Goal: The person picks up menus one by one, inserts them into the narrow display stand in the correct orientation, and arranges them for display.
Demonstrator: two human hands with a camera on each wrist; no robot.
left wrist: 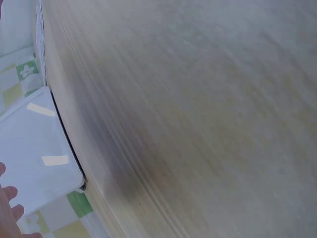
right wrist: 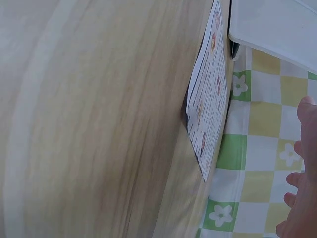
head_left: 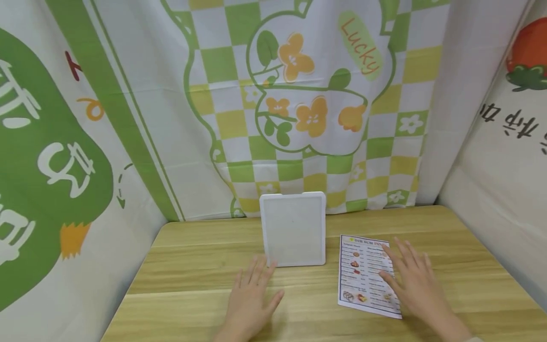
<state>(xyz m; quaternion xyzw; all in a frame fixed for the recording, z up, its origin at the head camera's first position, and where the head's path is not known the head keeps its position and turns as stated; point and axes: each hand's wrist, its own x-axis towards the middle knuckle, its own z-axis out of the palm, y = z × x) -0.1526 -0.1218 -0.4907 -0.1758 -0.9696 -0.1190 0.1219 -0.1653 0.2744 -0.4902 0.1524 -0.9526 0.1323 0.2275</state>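
Printed fabric backdrop (head_left: pixel 299 95), hung behind the work area: green, yellow and white checks, a white outlined figure with orange flowers and green leaves, and the word "Lucky" in orange on a pale green label. Left side hanging (head_left: pixel 42 142): white ground, large green shape with white lettering, a small orange fringe-like motif at its lower edge. Right side hanging (head_left: pixel 513 156): pale ground, red fruit with green leaves, dark characters beneath. Table (head_left: pixel 192 294): light wood-grain top, rounded far corners. White panel (head_left: pixel 295 230): rectangular, rounded corners, raised rim around a greyish face, shallow recess in the top edge; stands near-upright at the rear middle of the table, before the backdrop. Printed sheet (head_left: pixel 363 275): white, dark border, heading beginning "DIM SUM", columns of small text and coloured food pictures; lies on the table right of the panel, slightly askew, apart from it. Left hand (head_left: pixel 252 299): palm down, fingers extended, thumb spread away; fingertips beside the panel's lower left corner, contact cannot be told. Right hand (head_left: pixel 416 282): fingers extended and apart, thumb out toward the sheet, overlapping its right edge in the head view; whether it touches the paper cannot be told.
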